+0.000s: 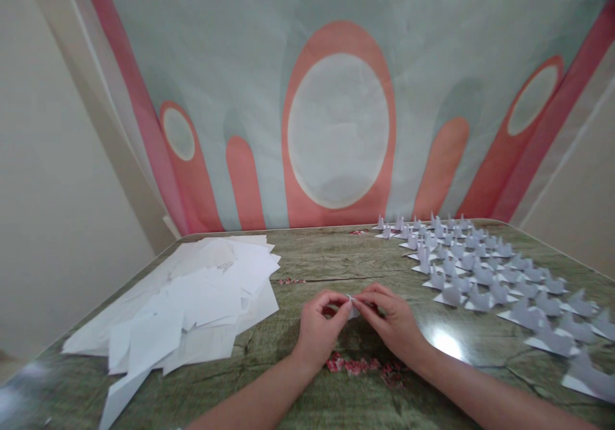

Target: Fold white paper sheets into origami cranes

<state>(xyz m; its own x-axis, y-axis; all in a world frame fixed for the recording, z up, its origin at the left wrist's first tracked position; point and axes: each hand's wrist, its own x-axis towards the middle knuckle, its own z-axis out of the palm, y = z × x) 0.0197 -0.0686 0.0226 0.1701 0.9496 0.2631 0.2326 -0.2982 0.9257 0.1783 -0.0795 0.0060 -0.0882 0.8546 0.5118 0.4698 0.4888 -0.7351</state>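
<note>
My left hand (pixel 323 321) and my right hand (pixel 388 318) meet above the middle of the table. Between their fingertips they pinch a small folded white paper (pixel 354 312), of which only a little shows; the fingers cover the rest. Off to the right stand many folded paper cranes (pixel 451 294), white and set out in slanting rows. To the left lies a loose pile of white paper sheets (pixel 211 295), overlapping at many angles.
The wood-patterned table (pixel 307 260) carries printed pink flowers (pixel 353 364). Behind its far edge hangs a pale green backdrop (pixel 423 26) with coral arches. A plain wall (pixel 62 180) rises at the left. A light glare (pixel 446 343) lies right of my hands.
</note>
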